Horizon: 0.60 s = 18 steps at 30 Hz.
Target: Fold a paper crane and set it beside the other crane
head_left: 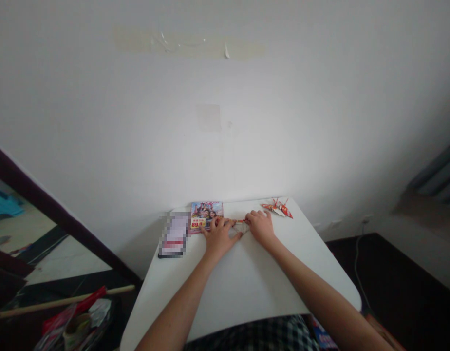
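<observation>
On the white table, a small piece of folded paper (pixel 240 227) with a red edge lies between my two hands. My left hand (pixel 218 237) rests with spread fingers, its fingertips and thumb at the paper's left and near sides. Closed fingers of my right hand (pixel 260 226) pinch the paper's right end. Part of the paper is hidden under the fingers. Beyond my left hand is a colourful printed flyer (pixel 206 212), partly covered by the fingers. A red and white folded paper crane (pixel 278 208) sits near the table's far right corner.
A phone (pixel 176 235), its screen blurred out, lies at the left of the white table (pixel 261 292). The wall (pixel 269 146) rises right behind the table. Down on the left stands a bin (pixel 79 324) with rubbish, beside a wooden stick (pixel 67 301). A cable (pixel 357 258) hangs at right.
</observation>
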Motion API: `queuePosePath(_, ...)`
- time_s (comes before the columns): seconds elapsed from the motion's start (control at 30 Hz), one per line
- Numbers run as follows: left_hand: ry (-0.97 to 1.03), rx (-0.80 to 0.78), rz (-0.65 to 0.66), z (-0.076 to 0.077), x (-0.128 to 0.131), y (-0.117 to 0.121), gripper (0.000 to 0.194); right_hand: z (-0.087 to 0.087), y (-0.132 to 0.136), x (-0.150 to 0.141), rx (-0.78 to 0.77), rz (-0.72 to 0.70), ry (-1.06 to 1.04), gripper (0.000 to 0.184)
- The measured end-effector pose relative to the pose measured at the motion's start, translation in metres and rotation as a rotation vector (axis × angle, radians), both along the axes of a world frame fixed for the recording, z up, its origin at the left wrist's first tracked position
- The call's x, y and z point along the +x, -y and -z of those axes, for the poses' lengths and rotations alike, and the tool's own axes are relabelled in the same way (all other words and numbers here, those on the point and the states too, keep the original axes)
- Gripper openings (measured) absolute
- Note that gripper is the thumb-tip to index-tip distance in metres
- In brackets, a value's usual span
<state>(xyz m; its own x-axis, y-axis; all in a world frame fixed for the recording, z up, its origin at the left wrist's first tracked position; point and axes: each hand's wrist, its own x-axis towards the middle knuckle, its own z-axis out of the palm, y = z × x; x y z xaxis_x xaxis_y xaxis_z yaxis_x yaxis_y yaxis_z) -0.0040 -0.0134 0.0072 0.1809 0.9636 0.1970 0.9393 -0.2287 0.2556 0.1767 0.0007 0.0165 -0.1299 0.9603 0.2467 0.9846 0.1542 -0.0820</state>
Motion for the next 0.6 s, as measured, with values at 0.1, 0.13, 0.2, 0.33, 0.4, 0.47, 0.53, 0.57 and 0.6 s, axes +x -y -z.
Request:
queuePosePath(0.1, -0.018, -0.014, -0.005, -0.0006, -0.0002, -0.0006, 0.053, 0.0007, -0.0007, -0.0002, 0.007, -0.003, -0.006, 0.022)
queuePosePath(0.13, -0.024, -0.019, -0.007, -0.0010, -0.0003, -0.0007, 0.053, 0.0006, -0.0009, -0.0004, 0.007, -0.004, -0.008, 0.022)
queuePosePath(0.2, -0.031, -0.025, -0.008, -0.0017, -0.0002, -0.0007, 0.054, 0.0001, -0.0011, -0.0008, 0.001, -0.001, -0.012, 0.021)
queuePosePath(0.33, -0.035, -0.035, -0.011, -0.0032, 0.0006, 0.0003, 0.054, -0.0015, -0.0016, -0.0014, -0.013, 0.003, -0.017, 0.022)
queuePosePath(0.4, -0.038, -0.032, -0.018, -0.0040, 0.0012, 0.0012, 0.053, -0.0018, -0.0019, -0.0018, -0.016, 0.008, -0.019, 0.022)
queuePosePath(0.47, -0.046, -0.022, -0.023, -0.0047, 0.0018, 0.0022, 0.053, -0.0016, -0.0022, -0.0025, -0.024, 0.014, -0.021, 0.022)
queuePosePath(0.53, -0.051, -0.011, -0.022, -0.0050, 0.0022, 0.0030, 0.051, -0.0007, -0.0027, -0.0035, -0.027, 0.022, -0.022, 0.021)
queuePosePath(0.57, -0.051, -0.007, -0.020, -0.0050, 0.0023, 0.0034, 0.051, -0.0001, -0.0031, -0.0040, -0.025, 0.027, -0.022, 0.021)
queuePosePath(0.6, -0.049, -0.003, -0.019, -0.0048, 0.0023, 0.0038, 0.051, 0.0007, -0.0034, -0.0044, -0.019, 0.030, -0.023, 0.021)
